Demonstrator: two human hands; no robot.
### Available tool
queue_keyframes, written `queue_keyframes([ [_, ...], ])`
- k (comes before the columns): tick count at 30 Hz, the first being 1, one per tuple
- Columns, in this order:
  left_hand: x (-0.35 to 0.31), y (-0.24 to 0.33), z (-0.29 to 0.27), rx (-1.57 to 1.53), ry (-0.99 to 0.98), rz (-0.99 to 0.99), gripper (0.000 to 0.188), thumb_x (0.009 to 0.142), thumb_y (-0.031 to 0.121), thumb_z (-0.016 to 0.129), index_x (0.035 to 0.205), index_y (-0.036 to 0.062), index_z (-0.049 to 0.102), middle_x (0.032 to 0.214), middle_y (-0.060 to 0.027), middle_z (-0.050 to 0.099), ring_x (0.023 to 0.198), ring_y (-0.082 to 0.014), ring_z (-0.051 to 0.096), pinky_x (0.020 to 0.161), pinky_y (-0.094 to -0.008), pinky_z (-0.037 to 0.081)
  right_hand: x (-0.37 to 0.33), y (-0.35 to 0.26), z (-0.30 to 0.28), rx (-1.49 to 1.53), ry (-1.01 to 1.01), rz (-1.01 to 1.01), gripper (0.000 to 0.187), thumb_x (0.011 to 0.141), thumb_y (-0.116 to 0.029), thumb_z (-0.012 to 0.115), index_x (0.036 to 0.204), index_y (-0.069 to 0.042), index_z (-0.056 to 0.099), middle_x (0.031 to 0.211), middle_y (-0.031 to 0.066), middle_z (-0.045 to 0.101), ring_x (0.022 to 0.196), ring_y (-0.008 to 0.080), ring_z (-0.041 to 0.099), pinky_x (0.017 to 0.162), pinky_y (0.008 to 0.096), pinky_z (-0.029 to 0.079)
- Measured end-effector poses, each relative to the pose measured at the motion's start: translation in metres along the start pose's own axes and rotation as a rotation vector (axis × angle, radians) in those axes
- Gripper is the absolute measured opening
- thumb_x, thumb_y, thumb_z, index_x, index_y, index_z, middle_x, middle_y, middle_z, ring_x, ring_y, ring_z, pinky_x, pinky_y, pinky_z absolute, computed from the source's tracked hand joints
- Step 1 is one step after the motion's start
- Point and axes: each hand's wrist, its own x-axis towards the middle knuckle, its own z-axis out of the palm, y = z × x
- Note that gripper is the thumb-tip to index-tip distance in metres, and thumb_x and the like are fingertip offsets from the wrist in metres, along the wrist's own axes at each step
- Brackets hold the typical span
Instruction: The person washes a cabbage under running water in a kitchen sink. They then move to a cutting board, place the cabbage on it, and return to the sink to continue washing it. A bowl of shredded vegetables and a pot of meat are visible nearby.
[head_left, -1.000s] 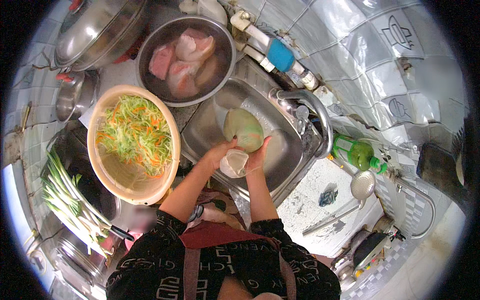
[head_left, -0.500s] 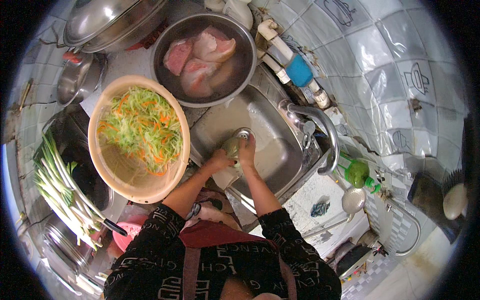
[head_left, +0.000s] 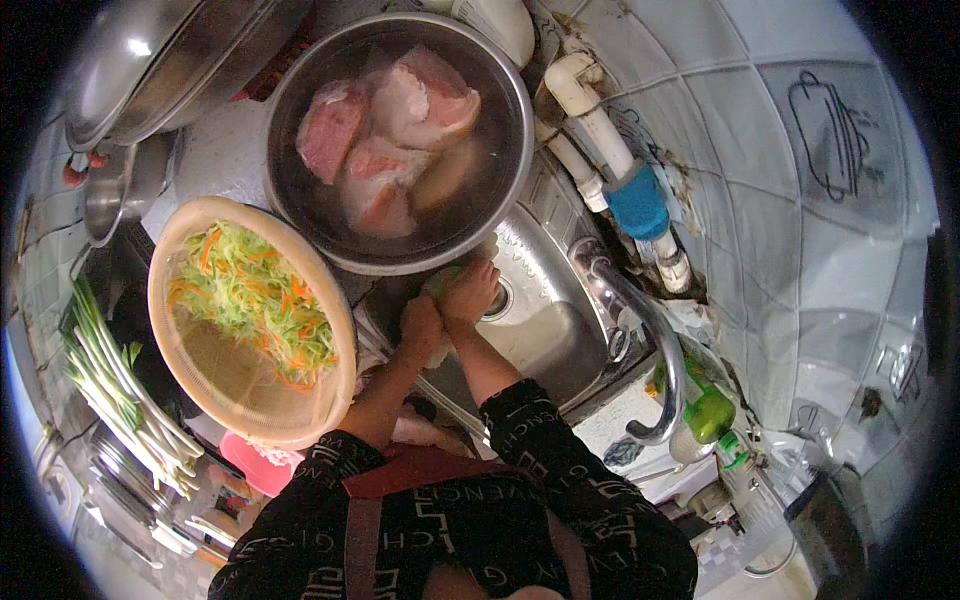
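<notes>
Over the steel sink (head_left: 560, 340), my two hands are closed together on a pale greenish, crumpled piece that looks like a wet cloth (head_left: 440, 281). My left hand (head_left: 421, 324) grips it from the near left side. Against it, my right hand (head_left: 470, 293) wraps round the far end, fingers curled. Most of the cloth is hidden by the hands. Just beyond them stands a wide steel basin (head_left: 285, 225) with large pieces of raw meat (head_left: 420, 105) in cloudy water. To the left is a peach-coloured strainer basket (head_left: 165, 265) with shredded green and orange vegetables (head_left: 260, 290).
A curved faucet (head_left: 655, 345) arches along the sink's right side, beside white pipes (head_left: 600, 130) and a green bottle (head_left: 708, 412). At far left lie spring onions (head_left: 125, 390); a pink bowl (head_left: 258, 462) is below the basket. A lidded steel pot (head_left: 180, 60) occupies the upper left.
My hands have come up from the sink's middle toward the meat basin, with the cloth pressed between them. The drain now shows beside them, less water covers the sink bottom, and the view has shifted.
</notes>
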Motion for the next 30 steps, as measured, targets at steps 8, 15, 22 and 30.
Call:
queue_keyframes([
  [8, -0.012, 0.044, -0.022, 0.12, -0.029, 0.012, 0.024, 0.096, 0.009, 0.047, 0.111, -0.0064, 0.058, 0.103, -0.0267, 0.066, 0.094, -0.04, 0.065, 0.076, -0.048, 0.051, 0.018, 0.003, 0.002, -0.015, -0.089, 0.008, 0.057, 0.083, -0.021, 0.056, 0.131, 0.008, 0.043, 0.125, 0.0244, 0.053, 0.118, 0.0405, 0.047, 0.104, 0.0522, 0.033],
  [15, -0.011, 0.045, -0.014, -0.469, 0.157, 0.164, 0.03, 0.093, 0.011, 0.053, 0.118, -0.0053, 0.055, 0.118, -0.0261, 0.061, 0.109, -0.041, 0.058, 0.09, -0.0468, 0.046, 0.031, -0.001, 0.002, 0.002, -0.098, -0.073, 0.05, 0.082, -0.024, 0.059, 0.122, 0.003, 0.05, 0.12, 0.0223, 0.054, 0.117, 0.0393, 0.048, 0.1, 0.0519, 0.036],
  [22, 0.01, 0.006, 0.001, 0.088, 0.163, 0.297, 0.035, 0.09, 0.014, 0.058, 0.119, -0.0042, 0.055, 0.12, -0.0274, 0.059, 0.111, -0.04, 0.057, 0.092, -0.0453, 0.044, 0.031, -0.007, 0.006, -0.065, -0.077, -0.088, 0.049, 0.08, -0.026, 0.062, 0.119, 0.0, 0.051, 0.116, 0.0192, 0.054, 0.116, 0.0365, 0.049, 0.098, 0.0506, 0.037],
  [30, 0.003, 0.026, -0.027, 0.133, 0.038, 0.31, 0.022, 0.09, 0.012, 0.055, 0.095, -0.0064, 0.066, 0.093, -0.0288, 0.064, 0.087, -0.0414, 0.062, 0.075, -0.0502, 0.048, 0.029, -0.012, 0.008, -0.035, -0.008, 0.008, 0.049, 0.083, -0.022, 0.057, 0.125, 0.0, 0.051, 0.122, 0.0189, 0.054, 0.121, 0.0341, 0.048, 0.102, 0.0482, 0.037],
])
